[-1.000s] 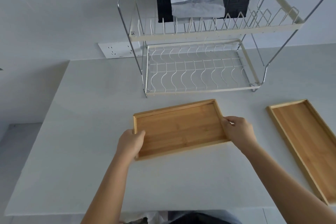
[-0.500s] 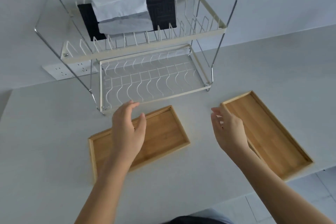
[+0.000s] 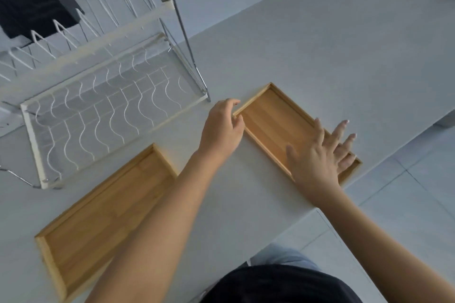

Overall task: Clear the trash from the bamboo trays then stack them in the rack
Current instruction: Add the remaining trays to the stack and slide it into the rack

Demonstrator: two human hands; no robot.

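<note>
Both hands have moved off the left tray point(image 3: 103, 206) to the right tray point(image 3: 278, 125). It lies flat on the table point(image 3: 307, 51), near the rack point(image 3: 108, 103). The left hand point(image 3: 222, 130) curls at its far corner, loose, holding nothing yet. The right hand point(image 3: 320, 160) is spread wide over the near end. I think two hands keep it level for the lift. No trash shows.

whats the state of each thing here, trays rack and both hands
right bamboo tray: flat on the counter, no trash in it
left bamboo tray: flat on the counter, no trash in it, untouched
dish rack: lower tier bare, no trays in it
left hand: fingers curled at the right tray's corner
right hand: open, fingers spread over that tray's other end
</note>
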